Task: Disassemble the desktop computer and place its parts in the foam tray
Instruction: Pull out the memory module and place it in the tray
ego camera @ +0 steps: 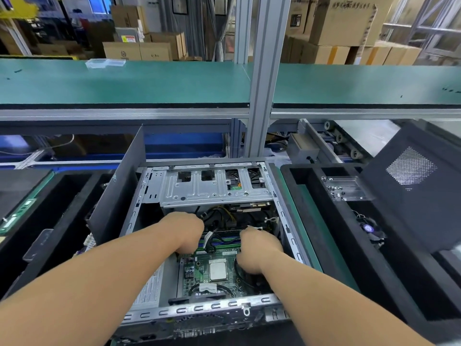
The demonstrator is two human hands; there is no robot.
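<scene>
Open desktop computer (204, 236) at frame centre, foam tray (331, 221) to right. Left hand (185, 233) and right hand (259, 253) reach down at memory slots (222, 239) on motherboard (212, 273). Fingers hidden; grip cannot be told. Step, likely: freeing memory module. Next: release end latches, lift straight up.

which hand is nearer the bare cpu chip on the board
Right. The right hand sits just beside the CPU chip, at its upper right edge. The left hand is farther up and to the left, over the memory slots.
</scene>
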